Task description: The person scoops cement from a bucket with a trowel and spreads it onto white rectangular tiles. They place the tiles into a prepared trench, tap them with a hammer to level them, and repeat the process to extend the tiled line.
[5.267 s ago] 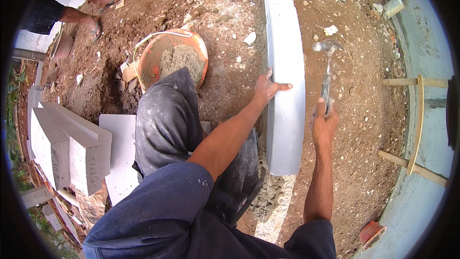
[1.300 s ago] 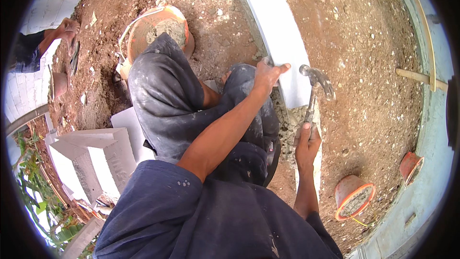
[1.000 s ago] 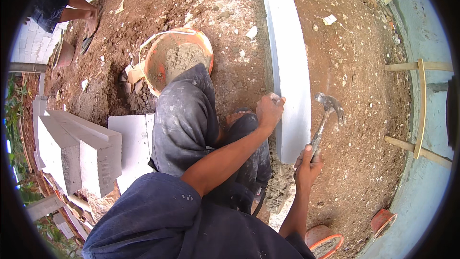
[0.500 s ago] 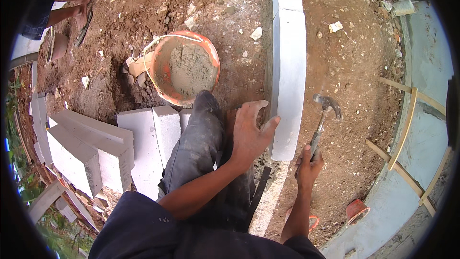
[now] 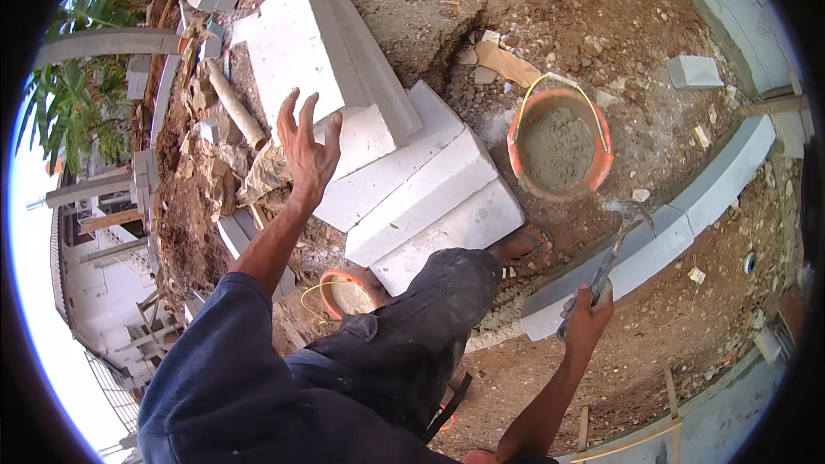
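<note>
My left hand (image 5: 308,159) reaches out with fingers spread and holds nothing. It appears in front of a stack of white lightweight blocks (image 5: 296,43); whether it touches one I cannot tell. More white blocks (image 5: 421,198) lie tilted against each other beside my leg. My right hand (image 5: 588,320) is wrapped around the handle of a claw hammer (image 5: 612,256), whose head points away from me. Under the hammer runs a low curved-looking course of laid blocks (image 5: 679,228), set end to end on the ground.
An orange bucket (image 5: 514,155) of wet grey mortar stands ahead on the soil. A smaller orange bucket (image 5: 332,278) sits left of my leg. One loose block (image 5: 694,72) lies at the far right. Stone rubble and a pipe (image 5: 235,107) are on the left.
My view has swung left toward the block stack. My left hand has left the end of the laid course and stretched out to the stack. The hammer stays in my right hand.
</note>
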{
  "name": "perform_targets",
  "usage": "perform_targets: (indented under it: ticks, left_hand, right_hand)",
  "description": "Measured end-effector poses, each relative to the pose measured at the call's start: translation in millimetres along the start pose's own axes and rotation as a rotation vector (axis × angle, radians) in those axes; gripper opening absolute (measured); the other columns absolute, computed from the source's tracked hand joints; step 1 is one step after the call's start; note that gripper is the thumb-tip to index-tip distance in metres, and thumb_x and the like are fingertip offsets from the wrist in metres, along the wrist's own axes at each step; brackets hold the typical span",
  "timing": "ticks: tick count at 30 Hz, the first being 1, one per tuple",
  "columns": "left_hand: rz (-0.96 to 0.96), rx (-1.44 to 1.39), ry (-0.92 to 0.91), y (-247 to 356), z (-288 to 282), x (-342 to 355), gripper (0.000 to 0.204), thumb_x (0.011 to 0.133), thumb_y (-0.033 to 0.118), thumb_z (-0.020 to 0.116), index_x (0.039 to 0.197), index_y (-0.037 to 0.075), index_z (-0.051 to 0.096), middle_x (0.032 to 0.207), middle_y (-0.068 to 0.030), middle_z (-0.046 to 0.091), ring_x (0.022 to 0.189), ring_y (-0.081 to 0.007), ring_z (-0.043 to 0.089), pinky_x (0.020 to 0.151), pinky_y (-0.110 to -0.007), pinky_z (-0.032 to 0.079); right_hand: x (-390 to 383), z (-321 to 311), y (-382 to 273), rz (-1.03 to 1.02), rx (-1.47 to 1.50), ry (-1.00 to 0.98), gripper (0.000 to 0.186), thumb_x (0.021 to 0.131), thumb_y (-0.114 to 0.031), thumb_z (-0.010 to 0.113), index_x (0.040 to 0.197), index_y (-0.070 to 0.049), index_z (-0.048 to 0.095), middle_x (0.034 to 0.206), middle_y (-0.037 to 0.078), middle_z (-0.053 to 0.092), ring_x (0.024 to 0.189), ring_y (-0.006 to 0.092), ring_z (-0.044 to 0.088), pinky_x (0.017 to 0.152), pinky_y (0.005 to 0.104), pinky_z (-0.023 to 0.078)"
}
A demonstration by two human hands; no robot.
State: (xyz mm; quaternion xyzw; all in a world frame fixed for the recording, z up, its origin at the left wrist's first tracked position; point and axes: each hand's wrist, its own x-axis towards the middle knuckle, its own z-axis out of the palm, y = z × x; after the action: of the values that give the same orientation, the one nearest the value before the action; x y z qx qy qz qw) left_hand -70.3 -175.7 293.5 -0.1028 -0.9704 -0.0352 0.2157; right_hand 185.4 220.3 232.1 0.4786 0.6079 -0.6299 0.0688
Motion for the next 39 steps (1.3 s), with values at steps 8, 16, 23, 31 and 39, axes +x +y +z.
perform_targets:
  ticks: [8,16,23,31,39]
  left_hand:
    - [-0.24,0.065,-0.652,-124.2,-9.2,-23.3,0.076,0.088,0.047,0.062,0.146,0.004,0.038,0.156,-0.0203,0.024,0.143,-0.0387,0.024,0.116,-0.049,0.025]
    - [-0.309,-0.034,-0.585,-127.8,0.5,-32.1,0.065,0.087,0.024,0.066,0.144,0.004,0.039,0.155,-0.0198,0.026,0.141,-0.0405,0.028,0.115,-0.048,0.029]
    - [-0.307,-0.231,-0.393,-110.7,41.9,-25.4,0.05,0.093,0.016,0.042,0.14,-0.001,0.044,0.156,-0.0206,0.025,0.145,-0.0379,0.022,0.117,-0.055,0.019]
    - [-0.455,-0.414,-0.444,-108.3,48.8,-29.2,0.049,0.091,0.019,0.045,0.135,-0.001,0.052,0.156,-0.0186,0.025,0.147,-0.037,0.012,0.119,-0.055,0.009]
    - [-0.509,-0.344,-0.355,-92.3,86.5,-14.1,0.056,0.086,0.019,0.047,0.137,-0.004,0.048,0.158,-0.0217,0.019,0.148,-0.0392,0.002,0.118,-0.057,0.0]
  right_hand:
    - [-36.2,140.0,-110.0,-0.13,-0.262,-0.369,0.026,0.098,-0.026,0.054,0.108,-0.002,0.052,0.074,0.002,0.052,0.05,0.0097,0.049,0.042,0.0259,0.042]
    - [-74.1,436.3,-230.8,-0.329,-0.157,-0.937,0.014,0.089,-0.012,0.058,0.094,0.001,0.056,0.07,0.005,0.055,0.048,0.0122,0.053,0.039,0.0266,0.042]
    - [70.8,669.7,-343.6,-0.399,-0.254,-0.833,0.026,0.093,-0.019,0.051,0.113,-0.003,0.054,0.092,0.006,0.058,0.073,0.0104,0.053,0.061,0.0235,0.048]
    - [78.6,680.3,-336.1,-0.636,-0.632,-0.725,0.051,0.093,-0.031,0.057,0.14,-0.021,0.043,0.089,-0.001,0.06,0.069,0.0105,0.055,0.056,0.0214,0.047]
    - [108.8,664.3,-345.7,-0.763,-0.804,-0.776,0.071,0.088,-0.042,0.065,0.148,-0.021,0.035,0.116,0.005,0.062,0.089,0.0146,0.055,0.071,0.0284,0.044]
